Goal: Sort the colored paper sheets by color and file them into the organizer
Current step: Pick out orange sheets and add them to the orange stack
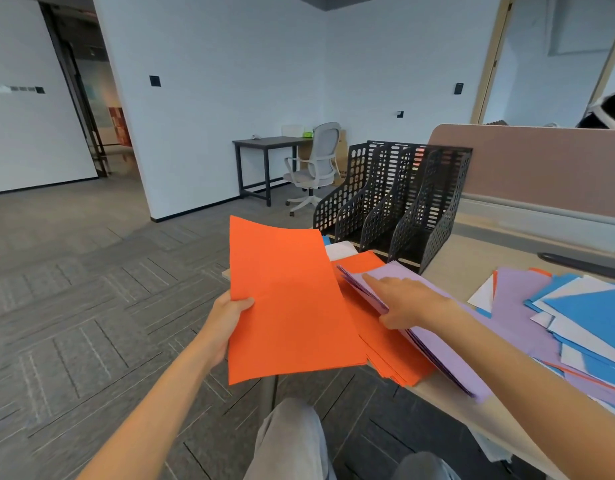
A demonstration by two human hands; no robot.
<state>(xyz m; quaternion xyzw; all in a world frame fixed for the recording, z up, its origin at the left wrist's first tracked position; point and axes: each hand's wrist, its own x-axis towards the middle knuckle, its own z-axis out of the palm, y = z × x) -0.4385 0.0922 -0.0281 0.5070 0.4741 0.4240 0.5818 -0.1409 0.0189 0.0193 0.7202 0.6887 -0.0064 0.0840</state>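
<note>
We see left hand [230,320] gripping orange sheet [285,299] by its left edge: thumb curled over front face, fingers hidden behind. Sheet is raised and tilted, partly covering orange stack [392,355]. Right hand [408,303] rests on purple stack [437,337], fingers extended, thumb at stack's near edge; we cannot tell whether thumb lifts anything. Purple stack overlaps orange stack on desk [472,414]. Black mesh organizer [396,202] stands just behind both stacks. Unsorted blue, white and purple pile [583,320] lies right of right arm.
</note>
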